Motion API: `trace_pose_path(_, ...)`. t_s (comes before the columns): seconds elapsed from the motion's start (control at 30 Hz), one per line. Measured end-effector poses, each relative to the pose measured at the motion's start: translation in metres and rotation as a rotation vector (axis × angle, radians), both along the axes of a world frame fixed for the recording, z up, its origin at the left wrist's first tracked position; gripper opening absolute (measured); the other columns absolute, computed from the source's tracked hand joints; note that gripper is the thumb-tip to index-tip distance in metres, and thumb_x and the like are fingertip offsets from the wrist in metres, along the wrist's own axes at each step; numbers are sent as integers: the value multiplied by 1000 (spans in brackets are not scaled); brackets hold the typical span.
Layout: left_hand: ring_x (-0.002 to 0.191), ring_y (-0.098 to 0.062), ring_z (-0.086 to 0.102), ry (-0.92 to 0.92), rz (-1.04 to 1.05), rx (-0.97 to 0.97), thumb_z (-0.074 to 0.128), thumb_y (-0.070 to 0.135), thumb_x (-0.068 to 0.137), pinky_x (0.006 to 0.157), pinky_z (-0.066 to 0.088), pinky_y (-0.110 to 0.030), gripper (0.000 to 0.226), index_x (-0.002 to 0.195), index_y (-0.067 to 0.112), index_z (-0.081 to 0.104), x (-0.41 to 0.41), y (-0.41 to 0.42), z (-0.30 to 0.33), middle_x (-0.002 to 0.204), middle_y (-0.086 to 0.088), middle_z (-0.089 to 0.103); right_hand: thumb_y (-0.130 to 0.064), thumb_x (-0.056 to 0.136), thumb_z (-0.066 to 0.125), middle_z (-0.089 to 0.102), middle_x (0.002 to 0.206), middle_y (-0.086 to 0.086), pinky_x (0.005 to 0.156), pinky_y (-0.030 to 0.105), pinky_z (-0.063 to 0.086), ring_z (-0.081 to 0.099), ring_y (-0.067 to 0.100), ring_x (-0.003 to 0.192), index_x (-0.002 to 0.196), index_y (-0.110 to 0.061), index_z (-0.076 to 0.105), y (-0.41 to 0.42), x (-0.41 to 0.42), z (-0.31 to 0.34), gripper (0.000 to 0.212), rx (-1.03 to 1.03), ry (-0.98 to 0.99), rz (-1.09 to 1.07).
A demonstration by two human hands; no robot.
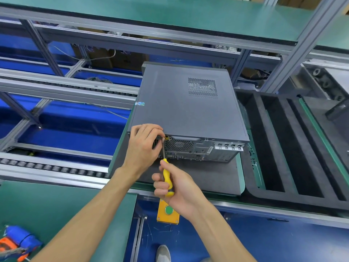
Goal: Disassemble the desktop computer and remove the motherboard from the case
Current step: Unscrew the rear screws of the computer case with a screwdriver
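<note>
Early stage: desktop computer (pixel 188 106) lies closed on the worktop (pixel 198 178), side panel on, motherboard unseen inside. Right hand (pixel 177 190) grips yellow screwdriver (pixel 167 178), tip at rear-panel screw (pixel 167 137); left hand (pixel 144 144) pinches near that screw. Nearly everything remains.

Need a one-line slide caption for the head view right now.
Right hand drives a yellow screwdriver at the rear panel of the closed computer case, left hand steadying its tip.

Screwdriver (pixel 166 174) meets case (pixel 187 103) (rear).
</note>
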State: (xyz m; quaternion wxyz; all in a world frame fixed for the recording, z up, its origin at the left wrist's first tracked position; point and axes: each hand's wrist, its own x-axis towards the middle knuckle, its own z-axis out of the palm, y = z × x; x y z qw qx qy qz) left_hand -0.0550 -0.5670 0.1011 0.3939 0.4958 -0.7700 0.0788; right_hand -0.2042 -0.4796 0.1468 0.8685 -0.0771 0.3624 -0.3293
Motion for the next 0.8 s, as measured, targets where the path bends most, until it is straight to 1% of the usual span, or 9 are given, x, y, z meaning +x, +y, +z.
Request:
trace_pose_path(0.07,102,-16,60,1,-1,-5,70,11,86,89,38,-33,9,94,14,68,0,0,0,103,2,68,-34,103,48,45,68,4,47,22,32,35,11,53,116,-2,56,-2,-1,1,35,24,-17,8)
trace_pose_path(0.13,102,-15,60,19,-11,-6,70,11,87,90,36,-31,8,94,14,68,0,-1,-1,103,3,68,-33,106,39,44,68,3,49,23,31,35,11,54,117,1,58,-2,-1,0,41,30,5,12)
trace_pose_path(0.27,102,-14,59,47,-19,-7,68,15,89,92,33,-27,5,94,15,67,0,-1,-2,103,4,67,-24,101,56,54,71,8,49,23,41,45,14,55,101,-7,50,-2,-3,0,18,14,21,10)
trace_pose_path(0.33,101,-14,59,51,-18,-9,67,18,90,92,32,-25,5,94,15,67,0,-1,-2,103,3,67,-22,97,63,44,65,2,42,20,32,35,10,49,95,-12,45,-3,-5,0,21,4,40,15)
trace_pose_path(0.4,101,-15,60,56,-17,-10,67,18,91,92,32,-25,5,93,14,67,1,-1,-2,103,3,67,-27,96,64,30,61,-3,38,18,23,25,8,45,89,-13,49,-2,-8,-1,21,-15,35,32)
trace_pose_path(0.53,99,-18,60,89,-14,-11,67,17,90,91,34,-25,5,91,12,67,0,1,-1,101,0,66,-33,96,61,23,58,-5,36,18,21,23,6,40,80,-14,56,1,-15,0,26,-100,34,61)
trace_pose_path(0.6,97,-19,59,98,-24,-19,69,15,89,90,35,-25,6,91,10,67,-4,3,2,100,-1,66,-33,96,61,23,57,-4,35,18,22,23,6,40,78,-14,54,1,-19,1,27,-149,19,13)
trace_pose_path(0.7,91,-20,61,120,-81,-13,69,12,89,83,45,-30,6,92,7,68,-19,7,11,95,-3,67,-36,98,58,25,55,-4,34,20,24,24,7,39,77,-15,54,-3,-27,8,30,-250,30,-110)
trace_pose_path(0.8,86,-17,61,194,-170,75,69,6,88,79,52,-32,6,94,5,69,-51,10,27,91,-3,67,-43,101,49,28,56,-3,35,21,26,26,9,40,79,-15,58,-10,-47,14,37,-327,101,-254)
